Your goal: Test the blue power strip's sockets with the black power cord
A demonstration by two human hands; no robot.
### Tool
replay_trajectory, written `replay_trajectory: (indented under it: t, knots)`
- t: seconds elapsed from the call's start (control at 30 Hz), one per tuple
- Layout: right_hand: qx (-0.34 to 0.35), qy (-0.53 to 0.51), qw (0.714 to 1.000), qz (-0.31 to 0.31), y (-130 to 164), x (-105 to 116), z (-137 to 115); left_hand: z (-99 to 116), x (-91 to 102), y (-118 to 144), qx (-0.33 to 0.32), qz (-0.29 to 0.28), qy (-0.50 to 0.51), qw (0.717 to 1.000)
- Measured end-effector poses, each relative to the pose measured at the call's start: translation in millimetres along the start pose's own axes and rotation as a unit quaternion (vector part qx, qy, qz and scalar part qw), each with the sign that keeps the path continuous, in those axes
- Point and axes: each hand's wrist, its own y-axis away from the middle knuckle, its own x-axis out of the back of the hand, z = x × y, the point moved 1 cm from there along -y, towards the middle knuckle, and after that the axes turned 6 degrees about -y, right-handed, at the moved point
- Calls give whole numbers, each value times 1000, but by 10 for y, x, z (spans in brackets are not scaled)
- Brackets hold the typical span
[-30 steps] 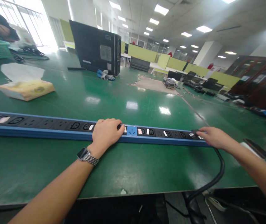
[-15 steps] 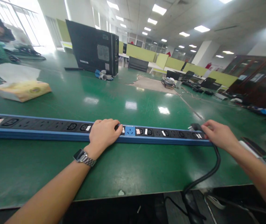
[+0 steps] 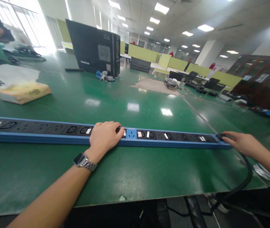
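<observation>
Left hand resting flat on blue power strip, centre of green tabletop. Right hand at 3 o'clock, touching black cable at strip's end.

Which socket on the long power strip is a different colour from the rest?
The bright blue socket, just right of the left hand resting on the power strip. Every other socket along it is black.
</observation>
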Motion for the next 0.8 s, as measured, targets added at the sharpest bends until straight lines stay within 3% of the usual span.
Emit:
replay_trajectory:
  t: [0.23,0.4,0.63,0.8]
  knots:
    - [36,-70,995,62,177,-163,-15,-5,6,0,4,-9,-5,1000]
    - [78,-56,991,96,154,-190,-53,-9,12,-8,1,-15,-9,1000]
    - [60,-49,996,44,141,-167,-42,4,42,-3,3,-23,-4,1000]
    - [87,24,995,37,175,-194,-136,5,30,-6,2,-17,-5,1000]
